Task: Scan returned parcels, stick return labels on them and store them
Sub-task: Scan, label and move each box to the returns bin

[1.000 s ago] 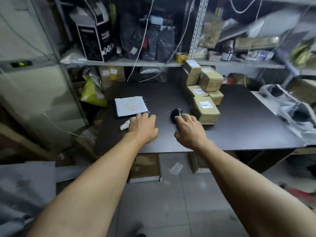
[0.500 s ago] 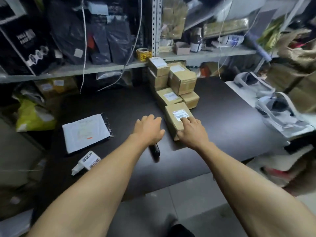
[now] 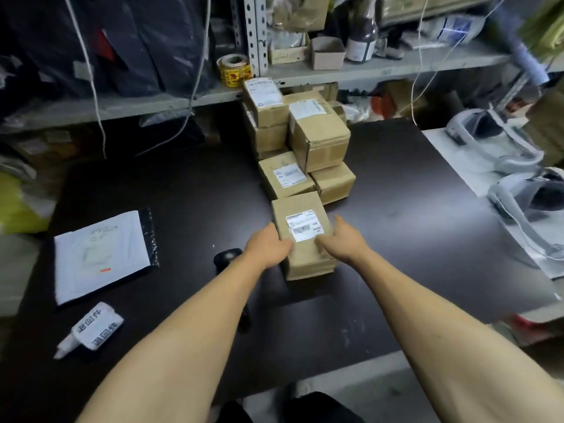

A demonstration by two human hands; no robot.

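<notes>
Both hands now flank the nearest brown cardboard parcel with a white barcode label point(image 3: 300, 236); half a second ago the left hand point(image 3: 268, 245) lay on the black counter point(image 3: 189, 190) over the black handheld scanner point(image 3: 226, 257). Left fingers curl against the parcel's left side; the right hand point(image 3: 341, 239) grips its right edge, thumb raised. Parcel sits at the near end of the stack.

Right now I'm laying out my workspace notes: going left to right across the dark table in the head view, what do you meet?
Roll of return labels → white mailer → black scanner → parcel between both hands → white headsets at the right edge.
</notes>
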